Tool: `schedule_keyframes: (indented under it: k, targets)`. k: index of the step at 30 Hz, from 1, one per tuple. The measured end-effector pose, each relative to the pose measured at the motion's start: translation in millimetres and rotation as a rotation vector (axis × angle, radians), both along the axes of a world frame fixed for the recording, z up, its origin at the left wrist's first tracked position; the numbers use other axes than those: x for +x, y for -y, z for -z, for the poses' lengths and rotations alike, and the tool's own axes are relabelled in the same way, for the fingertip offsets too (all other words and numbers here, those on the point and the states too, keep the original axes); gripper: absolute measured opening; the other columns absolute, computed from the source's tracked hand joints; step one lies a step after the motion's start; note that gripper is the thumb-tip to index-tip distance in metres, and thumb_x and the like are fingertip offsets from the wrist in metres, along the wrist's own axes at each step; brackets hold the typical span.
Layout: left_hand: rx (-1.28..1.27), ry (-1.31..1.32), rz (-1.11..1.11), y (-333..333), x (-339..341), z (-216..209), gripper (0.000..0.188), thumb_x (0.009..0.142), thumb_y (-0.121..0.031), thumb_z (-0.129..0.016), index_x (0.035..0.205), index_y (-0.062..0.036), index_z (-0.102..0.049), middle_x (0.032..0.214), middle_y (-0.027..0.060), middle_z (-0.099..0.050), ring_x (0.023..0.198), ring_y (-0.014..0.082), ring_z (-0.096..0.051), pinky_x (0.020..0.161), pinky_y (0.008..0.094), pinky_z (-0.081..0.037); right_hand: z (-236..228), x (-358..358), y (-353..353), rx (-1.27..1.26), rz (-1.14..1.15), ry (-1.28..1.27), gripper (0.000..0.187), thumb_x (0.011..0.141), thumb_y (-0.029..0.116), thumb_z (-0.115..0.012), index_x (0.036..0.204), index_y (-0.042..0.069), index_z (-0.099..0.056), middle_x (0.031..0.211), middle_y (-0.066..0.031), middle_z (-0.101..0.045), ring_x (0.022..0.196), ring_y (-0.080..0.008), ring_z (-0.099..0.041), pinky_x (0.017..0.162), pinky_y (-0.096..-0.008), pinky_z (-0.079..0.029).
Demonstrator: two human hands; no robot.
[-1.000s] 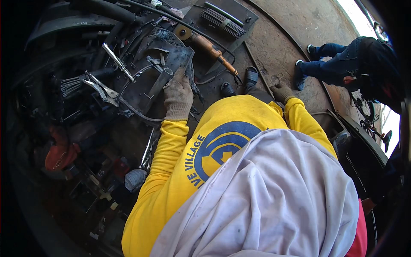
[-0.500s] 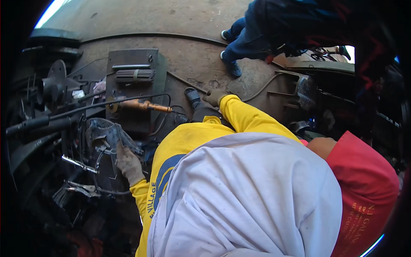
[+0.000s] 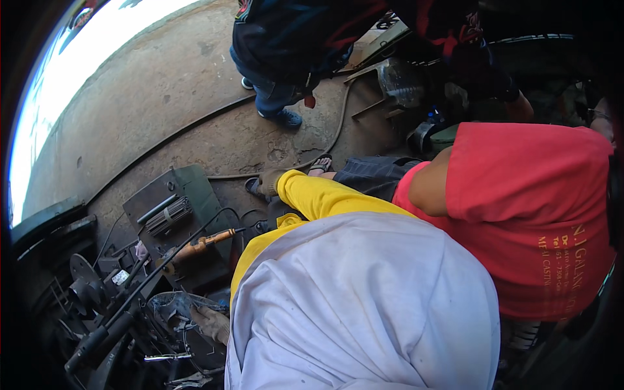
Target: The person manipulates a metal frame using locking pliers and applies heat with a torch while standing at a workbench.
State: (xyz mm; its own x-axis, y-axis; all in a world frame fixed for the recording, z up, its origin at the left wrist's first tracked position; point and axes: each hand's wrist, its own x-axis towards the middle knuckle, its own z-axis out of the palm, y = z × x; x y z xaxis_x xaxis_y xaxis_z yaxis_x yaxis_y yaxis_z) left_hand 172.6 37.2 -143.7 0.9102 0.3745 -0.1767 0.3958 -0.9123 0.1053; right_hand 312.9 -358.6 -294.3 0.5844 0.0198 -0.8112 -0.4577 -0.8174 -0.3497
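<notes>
My left hand (image 3: 210, 323), in a dusty light glove, is at the lower left by the edge of a dusty grey, curved shield-like piece (image 3: 170, 304). Its fingers close at that rim, and the fingertips are partly hidden. My right hand (image 3: 268, 182), in a brownish glove, is by my knee with its fingers curled in. What it may hold is hidden; a hose (image 3: 227, 176) runs right behind it. Above the left hand, an orange angle grinder (image 3: 201, 246) lies on a dark metal plate (image 3: 146, 195), with a banded bundle of welding rods (image 3: 169, 216) beside it.
Dark metal parts, with a flanged pipe piece (image 3: 84, 279) among them, crowd the left side, and locking pliers (image 3: 168, 357) lie low there. A person in a red shirt (image 3: 526, 214) is close on my right. Another person in dark clothes (image 3: 305, 39) stands ahead.
The view has swung to the right, bringing more of the red-shirted person in. The person ahead shows further left. My hands keep about the same places by the shield and the knee.
</notes>
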Motion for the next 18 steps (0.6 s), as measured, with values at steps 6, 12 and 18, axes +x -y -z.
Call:
schedule_keyframes:
  k: [6, 12, 18]
  targets:
    - [0.149, -0.059, 0.144, 0.3, 15.2, 12.2, 0.035, 0.102, -0.023, -0.051, 0.128, -0.0031, -0.063, 0.127, 0.0226, -0.065, 0.109, 0.0401, -0.066, 0.090, 0.0436, -0.054, 35.9, -29.5, 22.3, -0.054, 0.118, -0.096, 0.059, 0.088, 0.054, -0.061, 0.126, 0.009, -0.070, 0.130, -0.0207, -0.065, 0.123, -0.0358, -0.062, 0.104, -0.0454, -0.047]
    - [0.273, -0.110, 0.242, -10.8, 33.7, 17.0, 0.034, 0.102, -0.024, -0.051, 0.127, -0.0037, -0.064, 0.130, 0.0224, -0.063, 0.110, 0.0398, -0.066, 0.090, 0.0439, -0.054, 45.6, -45.6, 45.2, -0.066, 0.124, -0.239, 0.061, 0.087, 0.055, -0.061, 0.127, 0.010, -0.069, 0.131, -0.0206, -0.064, 0.123, -0.0351, -0.062, 0.104, -0.0451, -0.047]
    - [0.331, -0.113, 0.329, -8.1, 50.3, 26.6, 0.033, 0.102, -0.024, -0.051, 0.125, -0.0043, -0.064, 0.133, 0.0223, -0.061, 0.110, 0.0395, -0.066, 0.090, 0.0441, -0.054, 45.3, -40.4, 56.2, -0.075, 0.200, -0.291, 0.062, 0.086, 0.055, -0.062, 0.128, 0.010, -0.069, 0.131, -0.0219, -0.064, 0.122, -0.0355, -0.062, 0.104, -0.0444, -0.047]
